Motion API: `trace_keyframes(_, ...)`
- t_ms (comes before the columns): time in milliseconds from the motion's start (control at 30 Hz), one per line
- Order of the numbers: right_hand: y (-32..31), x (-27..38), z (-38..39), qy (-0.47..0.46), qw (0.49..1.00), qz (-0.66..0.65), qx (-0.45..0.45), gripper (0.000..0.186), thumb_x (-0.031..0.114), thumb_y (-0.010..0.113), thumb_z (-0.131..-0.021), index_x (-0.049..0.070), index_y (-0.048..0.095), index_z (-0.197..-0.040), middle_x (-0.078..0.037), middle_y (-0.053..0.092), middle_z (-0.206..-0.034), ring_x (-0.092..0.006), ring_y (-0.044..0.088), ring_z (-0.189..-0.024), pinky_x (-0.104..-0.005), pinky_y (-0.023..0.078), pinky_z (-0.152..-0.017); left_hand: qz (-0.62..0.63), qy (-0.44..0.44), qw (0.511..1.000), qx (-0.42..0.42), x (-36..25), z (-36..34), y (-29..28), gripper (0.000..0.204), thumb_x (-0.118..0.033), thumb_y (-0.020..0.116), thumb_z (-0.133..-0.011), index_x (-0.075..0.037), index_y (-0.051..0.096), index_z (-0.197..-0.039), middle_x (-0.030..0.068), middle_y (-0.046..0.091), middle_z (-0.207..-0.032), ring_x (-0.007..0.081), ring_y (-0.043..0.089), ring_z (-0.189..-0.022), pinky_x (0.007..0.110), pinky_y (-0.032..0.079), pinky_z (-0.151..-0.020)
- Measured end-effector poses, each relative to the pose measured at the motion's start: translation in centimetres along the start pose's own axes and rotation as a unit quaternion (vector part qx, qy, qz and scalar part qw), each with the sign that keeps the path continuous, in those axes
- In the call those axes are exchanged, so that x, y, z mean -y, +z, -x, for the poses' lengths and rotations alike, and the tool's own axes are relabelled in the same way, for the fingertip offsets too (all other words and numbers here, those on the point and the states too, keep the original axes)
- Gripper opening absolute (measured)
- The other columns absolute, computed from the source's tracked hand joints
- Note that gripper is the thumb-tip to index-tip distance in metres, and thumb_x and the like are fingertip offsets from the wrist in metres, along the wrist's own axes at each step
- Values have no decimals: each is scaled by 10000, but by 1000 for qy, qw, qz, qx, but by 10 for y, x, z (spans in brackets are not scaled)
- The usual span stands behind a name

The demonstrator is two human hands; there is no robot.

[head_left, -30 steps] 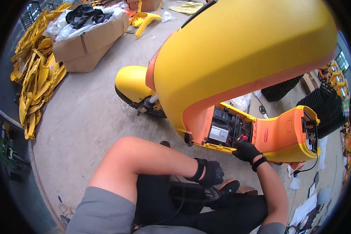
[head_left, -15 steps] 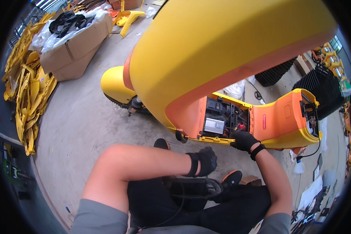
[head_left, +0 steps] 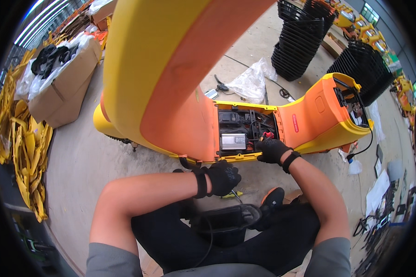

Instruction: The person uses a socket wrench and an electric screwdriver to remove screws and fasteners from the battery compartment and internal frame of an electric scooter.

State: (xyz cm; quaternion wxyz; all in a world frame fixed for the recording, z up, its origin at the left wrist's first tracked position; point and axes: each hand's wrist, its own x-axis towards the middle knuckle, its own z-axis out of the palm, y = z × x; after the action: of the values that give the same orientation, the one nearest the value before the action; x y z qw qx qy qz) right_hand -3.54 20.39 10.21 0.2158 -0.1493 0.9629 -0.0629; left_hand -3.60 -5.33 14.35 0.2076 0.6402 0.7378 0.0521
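My gloved left hand [head_left: 223, 177] is closed around a metal tool, its shaft angled down above the black open pouch [head_left: 224, 217] at my legs. My gloved right hand [head_left: 271, 151] is curled at the near rim of the open compartment in a yellow and orange scooter [head_left: 305, 120], beside a red part [head_left: 267, 135]; what its fingers hold is hidden. The compartment holds a silver module [head_left: 233, 141], black parts and wiring. A yellow-handled tool [head_left: 229, 195] shows below my left hand.
Piled yellow panels [head_left: 32, 154] and a cardboard box [head_left: 64, 97] lie left. Stacked black baskets [head_left: 293, 51] stand behind the scooter, with plastic sheeting [head_left: 249, 83] on the floor. Loose papers [head_left: 376, 191] lie right. The scooter's front column [head_left: 162, 55] rises over the left centre.
My view has swung toward the compartment, showing more floor behind the scooter. My left hand has lifted toward the scooter's near edge, revealing the tool in it. My right hand stays at the compartment.
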Motion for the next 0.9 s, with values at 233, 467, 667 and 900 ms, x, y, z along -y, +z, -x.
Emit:
trace_keyframes(233,1,-1,2,11,1000,12,-8,305,310,660,-749,83,660,-953,-153,671,-961,-314,652,-921,-423,531,-791,-14,5,1000,23,-1,-1,-1,344,-269,668,-733,-60,577,-990,127,600,-890,303,603,-879,447,476,-736)
trace_keyframes(467,2,-1,1,11,1000,9,-8,320,280,661,-737,57,655,-967,-174,667,-962,-329,649,-927,-440,530,-791,-26,10,999,32,-1,-2,-4,354,-284,665,-742,-63,574,-1003,128,600,-900,305,605,-876,451,475,-737)
trace_keyframes(667,-6,5,0,25,999,8,40,350,301,666,-744,61,628,-996,-184,649,-986,-337,632,-937,-427,513,-807,-29,13,999,17,-1,-1,-5,352,-286,661,-752,-63,573,-1010,127,602,-903,305,608,-881,442,476,-734)
trace_keyframes(900,-7,6,0,21,999,10,35,351,307,665,-745,64,632,-995,-179,653,-983,-340,638,-921,-426,518,-798,-31,9,999,20,-1,-1,-7,353,-289,660,-759,-64,570,-1016,125,601,-898,306,612,-865,436,482,-711)
